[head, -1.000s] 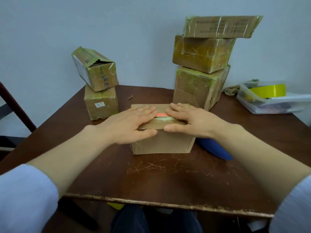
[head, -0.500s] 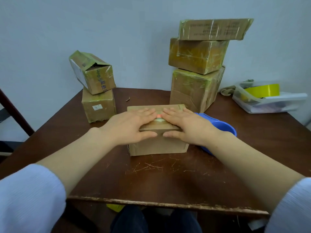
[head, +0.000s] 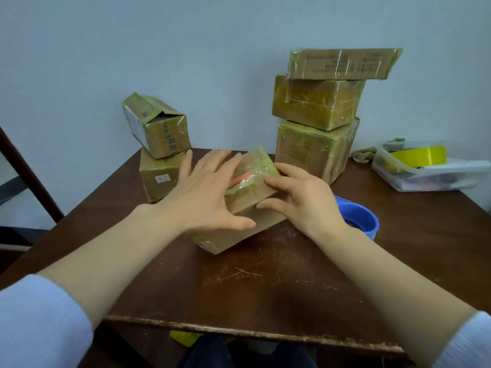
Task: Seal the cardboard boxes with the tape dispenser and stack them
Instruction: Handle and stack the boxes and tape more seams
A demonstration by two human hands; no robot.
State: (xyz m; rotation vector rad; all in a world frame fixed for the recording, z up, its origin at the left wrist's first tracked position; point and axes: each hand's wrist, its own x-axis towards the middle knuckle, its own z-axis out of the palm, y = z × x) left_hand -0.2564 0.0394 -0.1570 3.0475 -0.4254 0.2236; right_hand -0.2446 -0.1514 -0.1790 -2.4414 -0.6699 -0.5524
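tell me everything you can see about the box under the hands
A brown cardboard box, its top covered in glossy yellowish tape with a red strip beneath. It sits skewed on the table, one corner toward the camera. The left hand spreads across its top; the right hand touches its right end.

The left hand (head: 204, 192) looks blurry and covers much of the small box (head: 240, 233). The right hand (head: 305, 200) hides part of the blue tape dispenser (head: 360, 216). The writing on the top flat box (head: 340, 63) is too small to read.
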